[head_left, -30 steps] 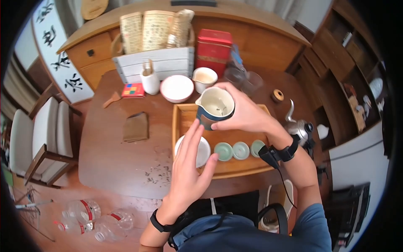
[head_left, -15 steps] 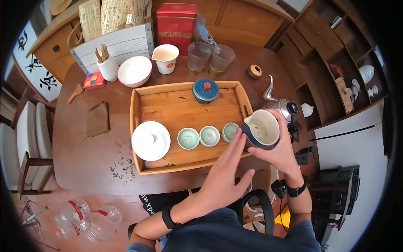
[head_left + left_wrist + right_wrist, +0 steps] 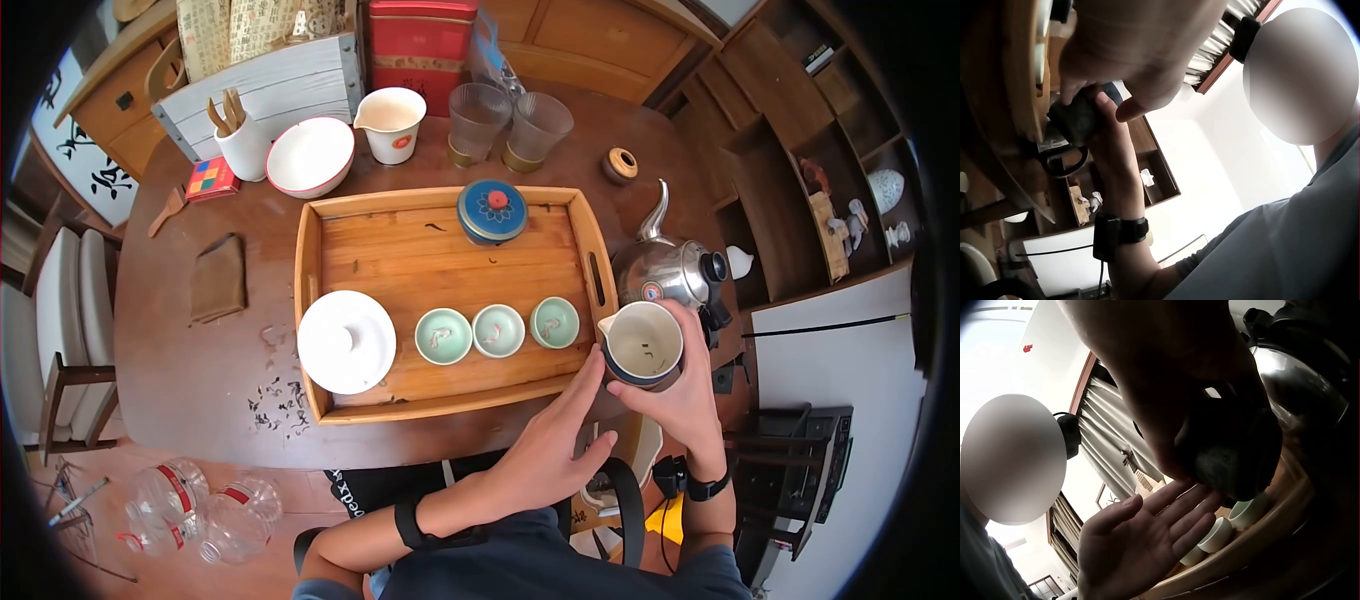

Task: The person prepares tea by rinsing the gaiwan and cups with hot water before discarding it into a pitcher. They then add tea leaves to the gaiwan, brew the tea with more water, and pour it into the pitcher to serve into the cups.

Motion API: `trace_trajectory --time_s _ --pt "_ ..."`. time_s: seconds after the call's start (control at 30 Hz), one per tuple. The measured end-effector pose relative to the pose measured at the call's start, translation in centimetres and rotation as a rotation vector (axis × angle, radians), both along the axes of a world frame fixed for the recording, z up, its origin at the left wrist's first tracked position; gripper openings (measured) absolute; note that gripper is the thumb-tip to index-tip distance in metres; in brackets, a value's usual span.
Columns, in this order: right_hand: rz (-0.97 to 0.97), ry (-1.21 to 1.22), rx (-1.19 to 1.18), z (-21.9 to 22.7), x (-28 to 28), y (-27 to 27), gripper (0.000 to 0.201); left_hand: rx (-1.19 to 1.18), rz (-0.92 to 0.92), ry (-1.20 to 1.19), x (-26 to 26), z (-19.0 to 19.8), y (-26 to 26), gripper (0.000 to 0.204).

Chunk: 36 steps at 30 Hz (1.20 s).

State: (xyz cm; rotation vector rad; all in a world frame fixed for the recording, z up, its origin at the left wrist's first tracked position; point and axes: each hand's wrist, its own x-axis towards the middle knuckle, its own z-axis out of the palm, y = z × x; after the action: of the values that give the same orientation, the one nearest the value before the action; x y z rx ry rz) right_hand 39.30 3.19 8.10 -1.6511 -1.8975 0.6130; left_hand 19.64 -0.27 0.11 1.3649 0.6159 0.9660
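Observation:
In the head view my right hand [image 3: 690,405] grips a dark blue pitcher [image 3: 645,345] off the tray's right front corner. Its cream inside shows a few dark tea leaves, and its spout points left. My left hand [image 3: 545,450] has straight fingers, their tips right at the pitcher's near left side; the right wrist view shows its palm turned up. On the wooden tray [image 3: 460,408] stand three pale green teacups [image 3: 498,331] in a row, a white lidded bowl [image 3: 347,342] at left, and a round blue lidded piece with a red knob [image 3: 492,212] at the back.
A steel kettle [image 3: 665,272] stands close behind the pitcher, right of the tray. Behind the tray are two clear glasses [image 3: 538,130], a white pitcher [image 3: 391,125] and a white bowl [image 3: 311,157]. A brown cloth [image 3: 218,278] and scattered tea leaves [image 3: 280,408] lie at left.
My right hand has carried the pitcher from over the tray to beyond its right front corner, lower down. The left hand has followed alongside. The head view has shifted, bringing more of the tray into sight.

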Motion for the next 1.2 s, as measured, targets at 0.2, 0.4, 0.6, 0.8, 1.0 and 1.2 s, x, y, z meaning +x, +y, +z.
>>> trace_trajectory --time_s 0.2,0.4,0.6,0.8,1.0,1.2 --pt "0.015 -0.141 0.009 0.5 0.2 0.3 0.091 -0.004 -0.063 0.029 -0.4 -0.2 0.8 0.090" --pt "0.032 -0.198 -0.010 1.3 0.1 0.5 0.090 -0.014 -0.107 0.054 -0.5 -0.2 1.1 0.090" --pt "0.038 -0.219 -0.019 1.8 0.0 0.6 0.090 0.009 -0.117 0.064 -0.3 -0.5 1.2 0.092" --pt "0.043 -0.255 -0.021 2.6 -0.1 0.7 0.089 0.004 -0.145 0.035 -0.5 -0.2 1.5 0.093" --pt "0.043 -0.270 -0.027 3.7 -0.4 0.7 0.088 0.024 -0.149 0.030 -0.4 -0.1 1.4 0.092" --pt "0.042 -0.177 -0.009 2.9 0.0 0.8 0.089 0.060 -0.100 0.012 -0.6 -0.2 1.2 0.091"
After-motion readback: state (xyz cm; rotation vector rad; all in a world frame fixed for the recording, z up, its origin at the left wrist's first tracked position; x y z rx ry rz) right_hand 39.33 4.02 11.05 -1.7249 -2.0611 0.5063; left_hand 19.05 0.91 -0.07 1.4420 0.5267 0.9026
